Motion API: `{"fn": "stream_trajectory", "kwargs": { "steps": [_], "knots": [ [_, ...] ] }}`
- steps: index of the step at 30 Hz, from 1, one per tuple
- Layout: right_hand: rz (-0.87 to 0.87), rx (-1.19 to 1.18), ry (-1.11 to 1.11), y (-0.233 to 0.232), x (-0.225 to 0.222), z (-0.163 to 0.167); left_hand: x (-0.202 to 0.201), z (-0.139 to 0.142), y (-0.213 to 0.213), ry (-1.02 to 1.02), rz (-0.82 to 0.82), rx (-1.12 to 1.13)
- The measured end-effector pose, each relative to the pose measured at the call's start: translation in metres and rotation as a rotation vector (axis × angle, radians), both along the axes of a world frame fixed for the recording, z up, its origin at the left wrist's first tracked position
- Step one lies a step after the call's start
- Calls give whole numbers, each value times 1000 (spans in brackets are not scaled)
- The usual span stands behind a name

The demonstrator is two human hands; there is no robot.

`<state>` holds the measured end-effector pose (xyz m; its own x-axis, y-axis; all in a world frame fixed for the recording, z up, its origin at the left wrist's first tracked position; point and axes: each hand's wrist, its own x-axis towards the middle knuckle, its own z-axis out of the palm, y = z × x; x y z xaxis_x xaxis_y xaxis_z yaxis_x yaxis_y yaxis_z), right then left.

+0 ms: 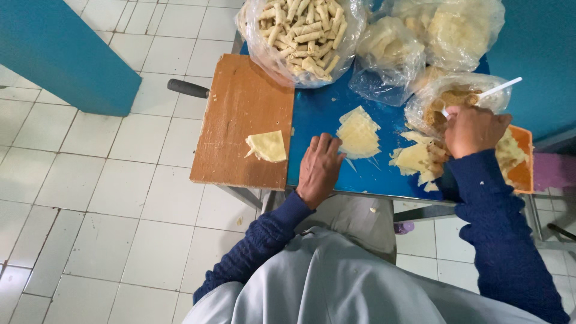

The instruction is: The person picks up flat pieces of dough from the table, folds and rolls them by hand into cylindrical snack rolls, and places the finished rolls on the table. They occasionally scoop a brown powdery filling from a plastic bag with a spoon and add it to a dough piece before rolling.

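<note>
- A small blue table (336, 120) is standing on a floor of white tiles (108, 198), with a blue wall panel (66, 54) rising at the upper left.
- A brown wooden board (240, 114) is lying over the table's left part, its left edge hanging past the table; a dark handle (188, 88) is sticking out just beyond that edge.
- A folded pale wrapper (267, 146) is resting on the board near its right edge.
- The left hand (320, 168) is lying palm down and flat on the blue surface, fingers spread and gripping nothing, just beside a stack of thin wrappers (358, 133).
- The right hand (474, 129) is curled closed around a white plastic spoon (498, 89), which is dipping into a clear bag of brown filling (447, 102).
- More loose wrapper pieces (415, 159) are lying below that hand, near the table's front edge.
- A clear bag of rolled pieces (303, 33) and other bags of pale sheets (447, 30) are crowding the far edge.
- An orange tray (523, 174) is sitting at the right edge.
- Open blue surface is showing between the board and the wrapper stack; open floor is lying to the left.
</note>
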<state>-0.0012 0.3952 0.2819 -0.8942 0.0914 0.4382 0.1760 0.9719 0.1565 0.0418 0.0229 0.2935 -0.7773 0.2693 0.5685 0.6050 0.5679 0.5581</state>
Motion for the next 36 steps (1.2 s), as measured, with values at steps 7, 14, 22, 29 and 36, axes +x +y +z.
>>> {"fn": "stream_trajectory", "kwargs": {
  "steps": [7,14,22,29,36],
  "knots": [
    [93,-227,-11,-8,23,22,-7,-6,5,-25,48,-71],
    [270,-589,78,-20,67,54,-7,-5,11,-64,96,-38],
    [377,-876,-151,-99,87,56,-7,-9,16,-25,99,-6],
    [586,-554,-120,-136,72,49,-13,-12,19,42,41,72],
    [551,-116,-34,-135,71,47,-17,-6,19,3,-99,200]
  ]
}}
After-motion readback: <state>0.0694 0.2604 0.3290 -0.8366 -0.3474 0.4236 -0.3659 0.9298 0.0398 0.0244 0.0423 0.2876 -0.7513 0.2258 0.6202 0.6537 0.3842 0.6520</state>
